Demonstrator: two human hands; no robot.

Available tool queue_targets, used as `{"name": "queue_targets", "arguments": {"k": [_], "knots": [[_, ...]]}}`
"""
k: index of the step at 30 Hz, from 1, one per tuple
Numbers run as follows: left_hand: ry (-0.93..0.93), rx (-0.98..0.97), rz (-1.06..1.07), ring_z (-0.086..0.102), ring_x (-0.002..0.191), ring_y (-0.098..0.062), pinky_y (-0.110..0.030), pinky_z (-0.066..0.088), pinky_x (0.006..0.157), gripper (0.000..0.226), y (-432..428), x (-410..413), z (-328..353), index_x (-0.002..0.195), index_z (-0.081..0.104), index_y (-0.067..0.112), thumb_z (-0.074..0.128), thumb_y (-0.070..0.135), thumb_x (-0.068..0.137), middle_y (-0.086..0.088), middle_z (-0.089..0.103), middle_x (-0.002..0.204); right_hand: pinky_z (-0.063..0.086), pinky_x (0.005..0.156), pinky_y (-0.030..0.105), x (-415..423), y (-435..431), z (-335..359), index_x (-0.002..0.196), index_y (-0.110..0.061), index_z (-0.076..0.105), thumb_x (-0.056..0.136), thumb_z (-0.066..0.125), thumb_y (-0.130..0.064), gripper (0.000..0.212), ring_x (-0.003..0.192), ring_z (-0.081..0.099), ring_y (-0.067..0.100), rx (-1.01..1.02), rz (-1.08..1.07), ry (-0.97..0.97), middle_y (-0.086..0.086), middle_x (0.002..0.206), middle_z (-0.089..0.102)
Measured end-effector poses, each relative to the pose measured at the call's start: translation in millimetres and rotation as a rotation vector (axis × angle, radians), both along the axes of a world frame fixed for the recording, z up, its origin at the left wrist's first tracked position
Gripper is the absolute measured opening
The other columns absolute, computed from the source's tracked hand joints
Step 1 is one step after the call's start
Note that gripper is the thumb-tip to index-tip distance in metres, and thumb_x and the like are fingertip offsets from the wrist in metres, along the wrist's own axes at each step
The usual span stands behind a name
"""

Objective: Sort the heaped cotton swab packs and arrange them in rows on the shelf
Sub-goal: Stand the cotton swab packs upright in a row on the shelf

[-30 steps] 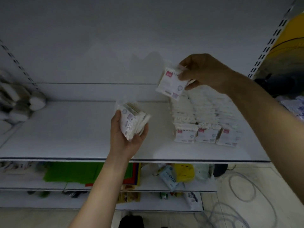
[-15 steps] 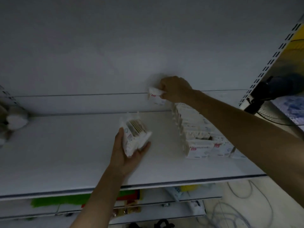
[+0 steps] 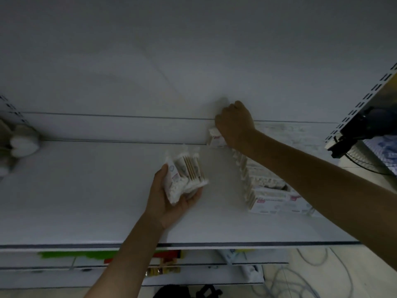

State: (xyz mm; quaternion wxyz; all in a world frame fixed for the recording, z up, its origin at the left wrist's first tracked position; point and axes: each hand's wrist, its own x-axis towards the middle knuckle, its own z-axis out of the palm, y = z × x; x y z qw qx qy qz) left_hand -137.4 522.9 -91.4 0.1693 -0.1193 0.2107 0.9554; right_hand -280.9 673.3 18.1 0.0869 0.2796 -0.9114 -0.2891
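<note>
Clasped from below, a bundle of packs [image 3: 185,176] sits in the left hand [image 3: 171,203], thumb along its left side and fingers curled under it. The wooden swab sticks show through the clear wrap. The bundle is held above the middle of the shelf [image 3: 86,190].

The right hand [image 3: 235,123] reaches to the back of the shelf, knuckles up. Its fingers are bent over the top of a single pack [image 3: 216,138], which it grasps. That pack stands where the shelf meets the back panel [image 3: 150,61], at the far end of the rows of packs [image 3: 264,188]. The rows run from there to near the shelf's front edge, on its right part, under the right forearm.

At the shelf's left end lie blurred white fluffy goods [image 3: 21,143]. Right of the shelf rises a slotted upright [image 3: 361,104]. Below the shelf are lower shelves [image 3: 204,278] with coloured goods, and cables [image 3: 300,276] on the floor.
</note>
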Motion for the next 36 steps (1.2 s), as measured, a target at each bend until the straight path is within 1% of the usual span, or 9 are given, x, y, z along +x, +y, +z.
{"name": "queue_targets", "arguments": {"k": [3, 5, 8, 11, 23, 27, 32, 34, 36], "knots": [[0.011, 0.018, 0.029, 0.068, 0.1, -0.038, -0.053, 0.053, 0.085, 0.077, 2.2, 2.2, -0.3, 0.104, 0.074, 0.005, 0.098, 0.028, 0.034, -0.02, 0.066, 0.117, 0.035, 0.092, 0.035, 23.5, -3.4, -0.7, 0.119, -0.012, 0.056, 0.096, 0.045, -0.046, 0.042, 0.105, 0.057, 0.028, -0.34, 0.046, -0.029, 0.01, 0.118, 0.058], [0.035, 0.026, 0.031, 0.068, 0.097, -0.037, -0.054, 0.051, 0.087, 0.073, 3.0, 1.7, 0.3, 0.104, 0.074, 0.005, 0.097, 0.027, 0.038, -0.02, 0.067, 0.115, 0.04, 0.082, 0.031, 41.7, -13.2, -2.2, 0.114, -0.017, 0.061, 0.093, 0.039, -0.059, 0.052, 0.099, 0.061, 0.025, -0.648, -0.073, -0.35, 0.007, 0.111, 0.064], [0.061, 0.039, 0.04, 0.068, 0.099, -0.035, -0.055, 0.052, 0.087, 0.068, 3.0, 2.5, 0.1, 0.102, 0.075, 0.004, 0.097, 0.028, 0.041, -0.018, 0.068, 0.114, 0.044, 0.055, 0.017, 54.5, -27.2, -10.7, 0.092, -0.006, 0.066, 0.09, 0.054, -0.051, 0.046, 0.064, 0.062, 0.012, -0.915, -0.241, -0.849, 0.003, 0.074, 0.065], [0.056, 0.064, 0.037, 0.067, 0.101, -0.037, -0.059, 0.05, 0.087, 0.073, 3.8, 3.3, -0.2, 0.103, 0.075, 0.003, 0.098, 0.026, 0.037, -0.02, 0.067, 0.117, 0.042, 0.043, 0.011, 52.2, -21.7, -8.0, 0.093, -0.002, 0.071, 0.085, 0.07, -0.033, 0.032, 0.047, 0.058, 0.002, -1.061, -0.277, -0.933, -0.001, 0.065, 0.063], [0.001, -0.006, 0.057, 0.069, 0.099, -0.029, -0.046, 0.057, 0.082, 0.095, 6.9, 0.6, -8.9, 0.12, 0.062, 0.008, 0.099, 0.022, 0.034, -0.015, 0.068, 0.116, 0.042, 0.079, 0.022, 11.3, 23.2, 13.0, 0.105, -0.011, 0.069, 0.085, 0.07, -0.018, 0.021, 0.099, 0.063, 0.022, -0.812, -0.124, -0.517, 0.006, 0.108, 0.068], [-0.013, -0.024, 0.105, 0.069, 0.101, -0.027, -0.044, 0.057, 0.081, 0.107, 8.2, -1.0, -12.3, 0.125, 0.059, 0.012, 0.1, 0.025, 0.028, -0.014, 0.067, 0.12, 0.035, 0.086, 0.031, 3.4, 24.5, -5.2, 0.104, -0.018, 0.063, 0.088, 0.059, -0.018, 0.017, 0.104, 0.054, 0.025, -0.395, -0.022, -0.171, 0.005, 0.11, 0.063], [0.0, -0.03, 0.123, 0.07, 0.099, -0.023, -0.044, 0.055, 0.085, 0.082, 8.6, 3.4, -13.1, 0.115, 0.064, 0.016, 0.097, 0.024, 0.041, -0.009, 0.07, 0.115, 0.032, 0.093, 0.034, -1.3, 25.1, -21.2, 0.113, -0.013, 0.059, 0.094, 0.05, -0.022, 0.023, 0.11, 0.05, 0.026, -0.154, 0.065, 0.01, 0.007, 0.116, 0.059], [0.007, -0.043, 0.137, 0.071, 0.092, -0.021, -0.041, 0.054, 0.084, 0.049, 9.1, 5.7, -8.6, 0.112, 0.063, 0.016, 0.08, 0.022, 0.067, -0.008, 0.073, 0.107, 0.031, 0.094, 0.034, 2.6, 24.4, -22.1, 0.122, -0.013, 0.054, 0.094, 0.049, -0.023, 0.03, 0.112, 0.049, 0.027, -0.171, 0.09, 0.025, 0.008, 0.12, 0.057], [0.005, -0.051, 0.139, 0.071, 0.093, -0.021, -0.042, 0.054, 0.085, 0.049, 10.4, 6.4, -4.0, 0.114, 0.062, 0.016, 0.079, 0.022, 0.068, -0.008, 0.072, 0.108, 0.032, 0.093, 0.036, 10.6, 22.6, -19.4, 0.13, -0.013, 0.05, 0.095, 0.049, -0.029, 0.039, 0.112, 0.05, 0.029, -0.35, 0.126, 0.014, 0.01, 0.122, 0.057]]}}
